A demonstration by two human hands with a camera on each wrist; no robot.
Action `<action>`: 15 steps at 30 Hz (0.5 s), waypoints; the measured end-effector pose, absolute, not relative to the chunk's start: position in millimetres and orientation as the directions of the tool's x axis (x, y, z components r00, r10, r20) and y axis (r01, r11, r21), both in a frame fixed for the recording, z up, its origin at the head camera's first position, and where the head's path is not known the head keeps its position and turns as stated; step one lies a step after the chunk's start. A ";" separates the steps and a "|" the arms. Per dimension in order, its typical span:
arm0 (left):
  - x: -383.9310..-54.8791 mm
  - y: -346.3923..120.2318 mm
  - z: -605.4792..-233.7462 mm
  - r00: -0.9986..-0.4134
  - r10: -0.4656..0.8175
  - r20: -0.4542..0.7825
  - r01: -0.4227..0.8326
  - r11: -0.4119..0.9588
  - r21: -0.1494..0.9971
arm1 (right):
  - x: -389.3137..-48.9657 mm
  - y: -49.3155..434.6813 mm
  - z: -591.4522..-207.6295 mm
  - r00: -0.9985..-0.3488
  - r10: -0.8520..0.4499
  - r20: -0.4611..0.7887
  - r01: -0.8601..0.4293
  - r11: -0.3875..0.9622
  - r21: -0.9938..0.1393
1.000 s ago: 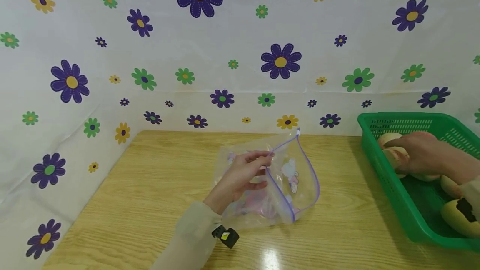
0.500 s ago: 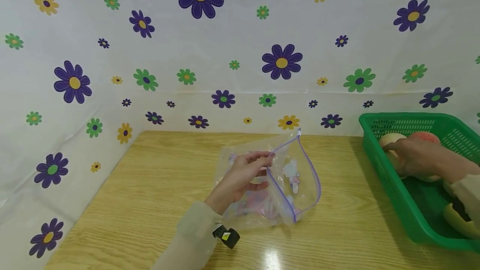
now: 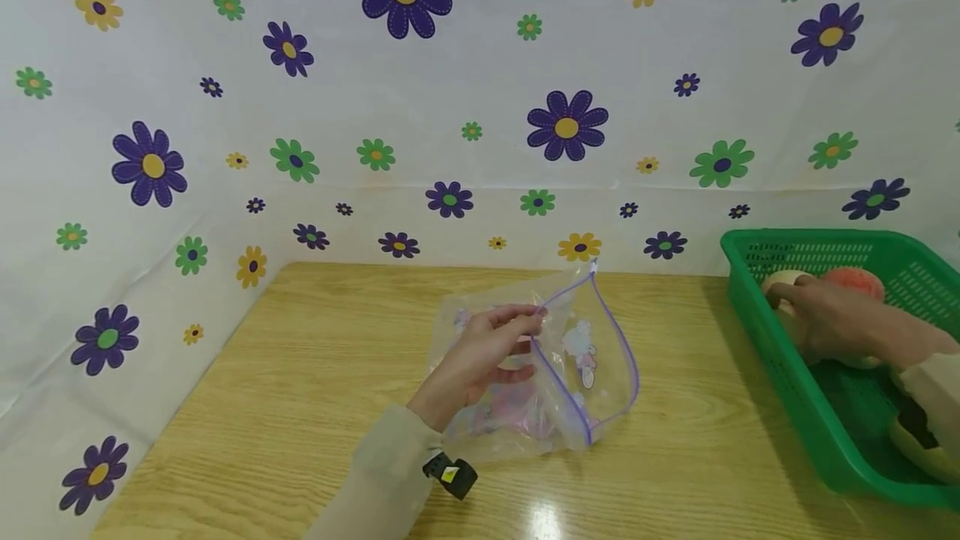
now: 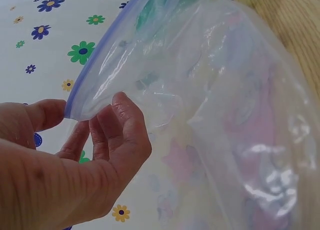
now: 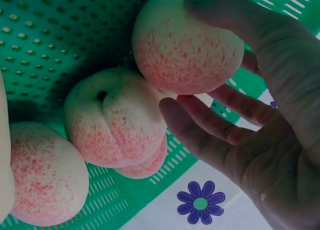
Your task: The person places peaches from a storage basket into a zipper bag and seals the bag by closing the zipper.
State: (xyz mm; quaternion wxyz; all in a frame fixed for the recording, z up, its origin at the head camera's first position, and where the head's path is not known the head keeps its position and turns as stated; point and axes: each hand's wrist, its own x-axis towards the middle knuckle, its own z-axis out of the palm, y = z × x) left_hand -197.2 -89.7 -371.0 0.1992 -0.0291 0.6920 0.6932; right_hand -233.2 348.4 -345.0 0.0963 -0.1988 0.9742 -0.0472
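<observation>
My left hand (image 3: 480, 357) pinches the purple zip edge of a clear printed zip bag (image 3: 581, 348), whose mouth gapes toward the right. In the left wrist view the thumb and fingers (image 4: 132, 125) meet the bag (image 4: 245, 125) at the end of its purple strip. Inside the green basket my right hand (image 3: 843, 323) grips a peach. The right wrist view shows that pale, red-speckled peach (image 5: 187, 50), with the thumb over it and the fingers curled around its other side. Right beside it sits a second peach (image 5: 115, 125).
The green basket (image 3: 798, 402) stands at the right of the wooden table (image 3: 300, 357). More peaches lie in it, including a redder one (image 3: 853, 280) behind the hand and a pale one (image 3: 926, 452) near the front. A flowered white sheet (image 3: 465, 90) hangs behind.
My right hand has closed further around the peach in the basket, covering more of it in the head view. The left hand keeps its hold on the bag.
</observation>
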 end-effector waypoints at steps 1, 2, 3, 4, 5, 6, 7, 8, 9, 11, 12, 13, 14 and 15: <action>-197.2 -90.0 -371.5 -0.918 0.238 -0.317 -0.317 0.037 0.948 | -232.6 348.7 -345.4 -0.903 -0.396 -0.168 -0.377 0.916 -0.135; -196.9 -90.1 -371.7 -0.918 0.240 -0.317 -0.317 0.039 0.948 | -232.0 348.9 -345.8 -0.903 -0.397 -0.166 -0.377 0.916 -0.140; -196.4 -90.2 -371.9 -0.917 0.241 -0.316 -0.316 0.040 0.948 | -231.5 349.2 -346.4 -0.903 -0.399 -0.162 -0.378 0.915 -0.143; -195.9 -90.3 -372.0 -0.917 0.242 -0.317 -0.317 0.040 0.948 | -230.8 349.2 -346.7 -0.904 -0.396 -0.158 -0.377 0.916 -0.141; -195.5 -90.2 -372.0 -0.917 0.243 -0.317 -0.317 0.041 0.948 | -230.3 349.4 -346.3 -0.905 -0.395 -0.155 -0.376 0.916 -0.138; -195.0 -90.2 -371.9 -0.917 0.243 -0.317 -0.317 0.043 0.948 | -230.0 349.6 -346.1 -0.907 -0.394 -0.148 -0.377 0.917 -0.132; -195.2 -90.4 -372.1 -0.916 0.243 -0.319 -0.318 0.044 0.947 | -229.9 350.1 -345.7 -0.907 -0.398 -0.138 -0.383 0.915 -0.124; -195.3 -90.5 -372.0 -0.916 0.242 -0.320 -0.319 0.044 0.947 | -229.9 350.3 -345.1 -0.909 -0.397 -0.127 -0.385 0.916 -0.112; -195.4 -90.8 -371.9 -0.917 0.241 -0.319 -0.318 0.043 0.947 | -230.1 350.4 -344.3 -0.912 -0.394 -0.117 -0.384 0.918 -0.100; -196.2 -91.3 -372.1 -0.917 0.239 -0.318 -0.318 0.040 0.947 | -230.6 351.3 -342.8 -0.915 -0.394 -0.085 -0.391 0.919 -0.049; -196.4 -91.8 -372.1 -0.918 0.239 -0.316 -0.316 0.039 0.948 | -230.6 351.7 -342.0 -0.917 -0.394 -0.069 -0.393 0.919 -0.025; -196.9 -92.2 -372.4 -0.919 0.239 -0.314 -0.315 0.038 0.948 | -230.5 351.9 -341.4 -0.917 -0.395 -0.053 -0.395 0.919 0.001; -197.3 -92.9 -372.7 -0.919 0.239 -0.315 -0.315 0.037 0.948 | -230.1 351.9 -340.8 -0.918 -0.394 -0.040 -0.395 0.919 0.018; -197.3 -93.5 -373.0 -0.919 0.238 -0.313 -0.314 0.036 0.949 | -229.5 352.0 -340.4 -0.917 -0.398 -0.028 -0.399 0.917 0.032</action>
